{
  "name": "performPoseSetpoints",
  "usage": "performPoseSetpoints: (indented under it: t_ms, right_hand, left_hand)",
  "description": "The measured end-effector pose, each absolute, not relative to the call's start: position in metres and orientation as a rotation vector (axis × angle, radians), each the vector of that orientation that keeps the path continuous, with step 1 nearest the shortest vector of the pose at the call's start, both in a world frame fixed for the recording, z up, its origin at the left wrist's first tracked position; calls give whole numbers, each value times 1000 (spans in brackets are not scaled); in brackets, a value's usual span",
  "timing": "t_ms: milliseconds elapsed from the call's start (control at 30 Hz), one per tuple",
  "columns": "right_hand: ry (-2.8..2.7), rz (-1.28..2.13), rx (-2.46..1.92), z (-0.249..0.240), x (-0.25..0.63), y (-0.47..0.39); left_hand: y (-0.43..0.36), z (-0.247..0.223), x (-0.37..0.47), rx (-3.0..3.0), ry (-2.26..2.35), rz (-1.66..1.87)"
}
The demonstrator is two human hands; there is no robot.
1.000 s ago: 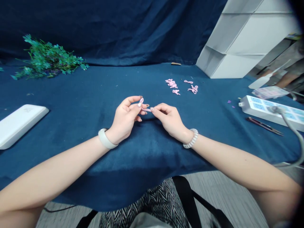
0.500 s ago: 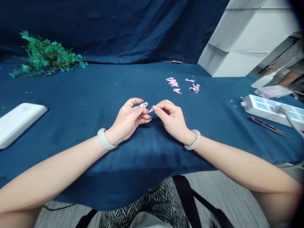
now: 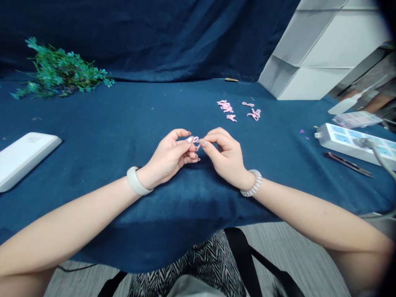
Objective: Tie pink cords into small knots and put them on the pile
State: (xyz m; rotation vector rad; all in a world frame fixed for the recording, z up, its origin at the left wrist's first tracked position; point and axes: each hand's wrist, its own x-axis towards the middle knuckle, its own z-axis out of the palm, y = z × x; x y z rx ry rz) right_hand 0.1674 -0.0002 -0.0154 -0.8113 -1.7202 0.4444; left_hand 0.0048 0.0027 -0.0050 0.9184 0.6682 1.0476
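Over the front part of the blue-covered table, my left hand (image 3: 173,156) pinches a thin pink cord (image 3: 196,140) between thumb and finger, and a small loop of it shows at the fingertips. Close against it on the right, my right hand (image 3: 225,154) grips the same cord with thumb and forefinger. The fingertips of both hands nearly touch and partly hide the cord. Beyond my hands lie several knotted pink cord pieces, one group (image 3: 225,106) on the left and a looped piece (image 3: 254,114) to its right.
A white box-shaped device (image 3: 27,156) lies at the left, with a green plant (image 3: 66,74) behind it. At the right are a power strip (image 3: 355,142), dark snips (image 3: 349,164), a clear case (image 3: 357,119) and white boxes (image 3: 318,82). A person's arm shows far right.
My left fingertips have shifted slightly right, closer to my right hand. The cord's loop has turned toward my right fingertips, and less cord shows between the hands.
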Motion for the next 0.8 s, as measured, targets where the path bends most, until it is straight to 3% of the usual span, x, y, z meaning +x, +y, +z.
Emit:
performPoseSetpoints:
  t_ms: [500, 800]
  right_hand:
    - [-1620, 721, -864, -12, 179, 8]
    - [-1900, 761, -814, -3, 189, 11]
  left_hand:
    - [-1, 2, 4, 774, 643, 1038]
    - [-1, 3, 3, 805, 658, 1053]
